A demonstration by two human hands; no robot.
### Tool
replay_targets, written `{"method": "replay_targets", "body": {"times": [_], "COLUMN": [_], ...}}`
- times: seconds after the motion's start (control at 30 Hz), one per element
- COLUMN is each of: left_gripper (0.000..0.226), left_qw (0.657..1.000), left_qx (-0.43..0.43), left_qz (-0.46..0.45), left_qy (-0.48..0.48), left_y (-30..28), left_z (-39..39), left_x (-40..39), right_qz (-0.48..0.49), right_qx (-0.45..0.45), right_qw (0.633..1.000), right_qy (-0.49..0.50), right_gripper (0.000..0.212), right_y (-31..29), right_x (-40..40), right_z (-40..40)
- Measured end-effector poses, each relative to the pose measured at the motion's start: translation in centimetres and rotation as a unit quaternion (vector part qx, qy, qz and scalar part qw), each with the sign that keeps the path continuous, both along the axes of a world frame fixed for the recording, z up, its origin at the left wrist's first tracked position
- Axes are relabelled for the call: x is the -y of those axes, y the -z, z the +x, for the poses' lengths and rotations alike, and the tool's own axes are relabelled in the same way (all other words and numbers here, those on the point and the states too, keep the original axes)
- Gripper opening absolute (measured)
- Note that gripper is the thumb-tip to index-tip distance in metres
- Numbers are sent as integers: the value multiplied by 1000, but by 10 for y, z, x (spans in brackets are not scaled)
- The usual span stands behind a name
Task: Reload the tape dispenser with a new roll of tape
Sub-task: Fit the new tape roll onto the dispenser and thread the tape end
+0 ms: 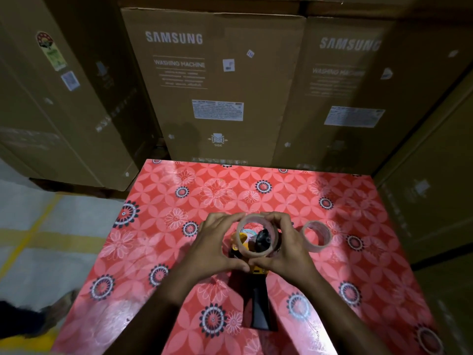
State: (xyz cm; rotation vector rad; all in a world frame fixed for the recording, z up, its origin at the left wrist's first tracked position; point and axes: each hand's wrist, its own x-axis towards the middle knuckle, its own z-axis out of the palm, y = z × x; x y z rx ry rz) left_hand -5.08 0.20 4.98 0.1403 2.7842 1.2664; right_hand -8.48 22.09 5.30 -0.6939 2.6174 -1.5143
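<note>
Gripping one clear tape roll [256,235] from both sides, left hand [217,248] and right hand [286,248] curl around it. Beneath lies the yellow-black dispenser [258,303], handle toward the tabletop's [158,242] near edge. A second roll [317,235] lies rightward.

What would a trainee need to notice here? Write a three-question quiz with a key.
1. True or false: both hands grip the same tape roll.
2. Where does the second tape roll lie? A) on the table, to the right of the hands B) on the floor C) on a cardboard box
3. Fill in: the dispenser's black ____ points toward the person.

Key
1. True: left hand and right hand hold the tape roll above the dispenser.
2. A: the second tape roll lies on the table.
3. handle
</note>
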Motion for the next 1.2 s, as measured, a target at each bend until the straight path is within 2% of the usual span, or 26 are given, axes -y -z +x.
{"method": "replay_targets", "body": {"times": [0.1, 0.2, 0.37, 0.63, 0.9, 1.2], "left_gripper": [93, 90, 86, 88, 90, 78], "left_qw": [1000, 1000, 999, 994, 995, 994], "left_qx": [-17, -21, 24, 90, 100, 100], "left_qz": [7, -4, -22, -67, -19, 45], "left_qy": [-11, 3, -5, -6, 0, -7], "left_y": [7, 15, 33, 55, 77, 85], "left_z": [-9, -20, -42, -60, -62, -58], "left_x": [-7, -20, -36, -45, -49, -49], "right_qz": [6, 30, 50, 83, 96, 126], "right_qx": [34, 55, 72, 93, 112, 122], "right_qw": [999, 998, 996, 992, 988, 983], "right_qy": [-2, 7, 23, 26, 48, 57], "right_gripper": [103, 121, 102, 92, 85, 79], "right_y": [9, 20, 34, 69, 86, 85], "right_x": [-12, -29, -42, -41, -39, -41], "right_z": [-2, -7, -30, -49, -54, -55]}}
